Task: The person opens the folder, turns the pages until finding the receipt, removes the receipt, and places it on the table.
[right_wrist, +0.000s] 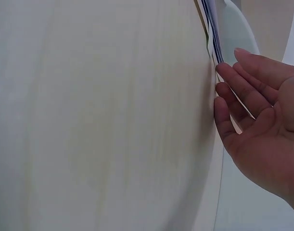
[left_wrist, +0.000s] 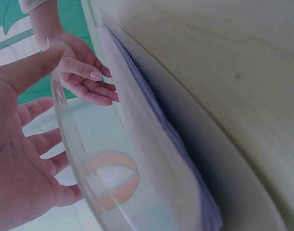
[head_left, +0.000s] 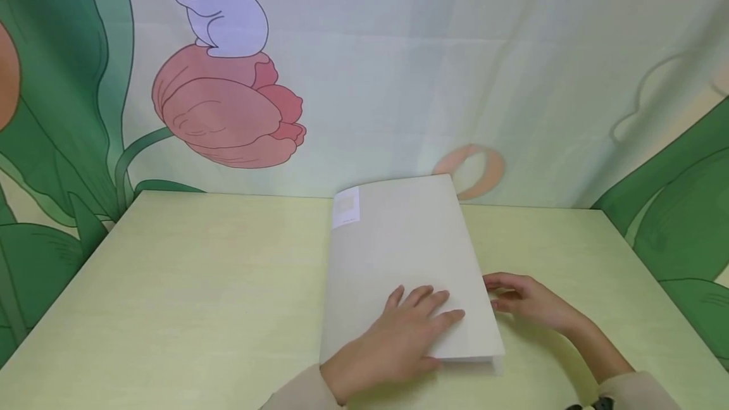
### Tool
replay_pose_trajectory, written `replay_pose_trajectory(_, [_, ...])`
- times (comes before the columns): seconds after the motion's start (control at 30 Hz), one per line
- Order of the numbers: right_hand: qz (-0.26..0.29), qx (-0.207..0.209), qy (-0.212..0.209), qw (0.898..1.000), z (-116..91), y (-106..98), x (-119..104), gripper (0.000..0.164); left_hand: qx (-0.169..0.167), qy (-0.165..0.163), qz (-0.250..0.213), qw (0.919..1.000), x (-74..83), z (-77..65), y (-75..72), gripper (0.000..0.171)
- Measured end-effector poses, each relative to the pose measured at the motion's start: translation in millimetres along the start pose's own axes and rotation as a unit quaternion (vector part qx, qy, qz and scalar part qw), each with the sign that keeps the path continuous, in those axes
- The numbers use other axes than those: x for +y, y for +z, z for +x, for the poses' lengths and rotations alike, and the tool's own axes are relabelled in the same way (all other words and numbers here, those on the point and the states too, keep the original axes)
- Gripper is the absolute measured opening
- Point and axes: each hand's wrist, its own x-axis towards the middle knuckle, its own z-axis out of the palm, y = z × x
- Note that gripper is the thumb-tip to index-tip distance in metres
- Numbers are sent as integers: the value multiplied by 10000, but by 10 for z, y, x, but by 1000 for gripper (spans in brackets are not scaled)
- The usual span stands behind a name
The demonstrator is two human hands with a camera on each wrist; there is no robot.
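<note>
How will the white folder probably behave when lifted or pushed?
The white folder probably feels fairly stiff: its right edge runs straight. Bluish sheets show inside, so they may slide if tilted. Lying flat, it seems unlikely to roll.

Folder (head_left: 398,245) plain off-white, with a whiter label (head_left: 352,217) bearing a pale yellowish square; sheets (left_wrist: 172,132) inside show bluish-violet edges in the left wrist view. Desk (head_left: 228,283) pale yellow-green, faintly streaked like wood grain; sleeves (head_left: 302,390) beige. Curtain (head_left: 370,81) pale grey-green, printed with a lilac-white rabbit (head_left: 236,18) on a dusty-pink flower (head_left: 222,106), dark-outlined green leaves (head_left: 683,226) and a peach-orange ring (head_left: 494,173).
</note>
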Motion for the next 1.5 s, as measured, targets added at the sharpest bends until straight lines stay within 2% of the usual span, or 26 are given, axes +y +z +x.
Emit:
replay_pose_trajectory(0.27, [22, -4, 28, 10000, 1, 0, -30, 41, -221, 26, -22, 9997, 8, 22, -110, 67])
replay_pose_trajectory(0.4, [120, -19, 2, 9999, -4, 4, -47, 40, -161, 16, -54, 9999, 7, -10, -202, 67])
replay_pose_trajectory(0.6, [147, -74, -94, 9998, 3, 14, -22, 37, 351, 91, -66, 9993, -23, -91, -347, 68])
replay_pose_trajectory(0.8, [-25, 11, -115, 9999, 8, 16, 11, 38, 1084, 237, -537, 9924, -75, -210, -459, 66])
replay_pose_trajectory(0.93, [-21, 44, -104, 9999, 1, 26, 2, 39, 1249, 233, -863, 9881, -93, -272, -521, 65])
replay_pose_trajectory(1.03, [-219, 147, -120, 9996, -4, 38, -3, 37, 1367, 229, -1101, 9842, -101, -303, -564, 65])
replay_pose_trajectory(1.3, [-709, 337, -41, 9969, 7, 45, 37, 35, 2026, 381, -1595, 9654, -110, -348, -686, 66])
replay_pose_trajectory(1.5, [-810, 364, 27, 9961, 14, 37, 46, 34, 1994, 383, -1881, 9609, -147, -382, -819, 73])
